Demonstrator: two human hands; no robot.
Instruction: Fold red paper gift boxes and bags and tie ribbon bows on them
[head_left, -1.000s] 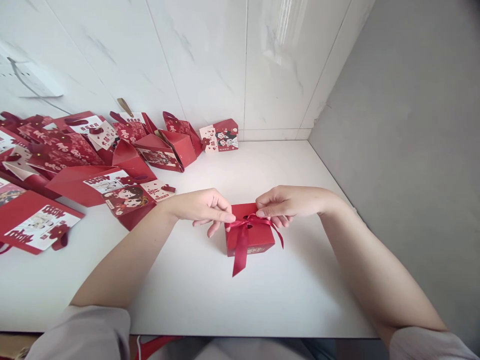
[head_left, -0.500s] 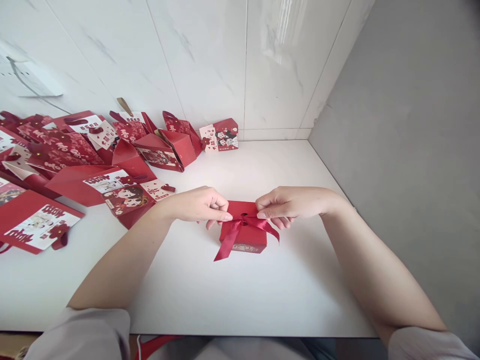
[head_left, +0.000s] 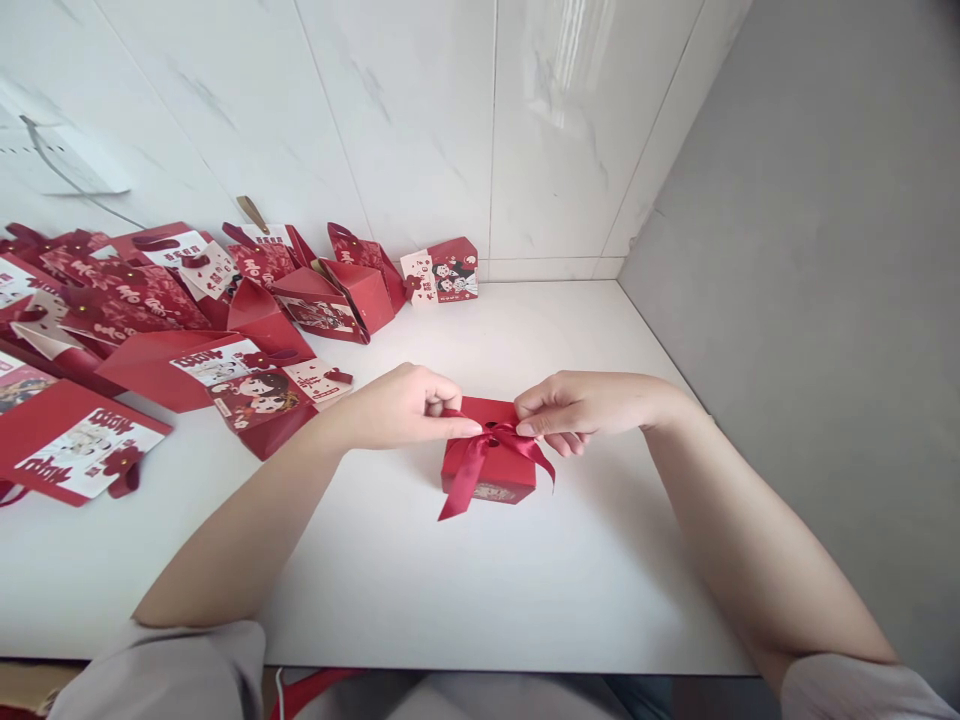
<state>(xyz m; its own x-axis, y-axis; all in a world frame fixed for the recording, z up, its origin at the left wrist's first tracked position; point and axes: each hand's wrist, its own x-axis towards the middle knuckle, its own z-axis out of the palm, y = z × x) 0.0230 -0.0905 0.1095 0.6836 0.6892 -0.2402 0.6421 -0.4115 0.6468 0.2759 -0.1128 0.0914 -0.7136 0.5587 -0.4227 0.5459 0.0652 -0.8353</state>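
Observation:
A small red gift box [head_left: 508, 462] sits on the white table, a pale print on its front face. A dark red satin ribbon [head_left: 466, 484] is tied in a bow on its top, with two tails hanging over the front. My left hand [head_left: 409, 408] pinches the ribbon at the left of the knot, between thumb and curled fingers. On the other side, my right hand [head_left: 574, 408] pinches the bow's right part close to the knot. Both hands partly cover the box's upper edges.
Several red printed gift boxes [head_left: 180, 360] with ribbon handles crowd the left of the white table [head_left: 480, 590]. One more printed box [head_left: 450, 272] stands against the tiled wall [head_left: 405, 120]. A grey wall [head_left: 825, 280] rises at the right. A power strip [head_left: 60, 155] lies at upper left.
My left hand has shifted slightly right, its thumb nearer the knot. The left ribbon tail has swung a little to the right. My right hand stays nearly in place.

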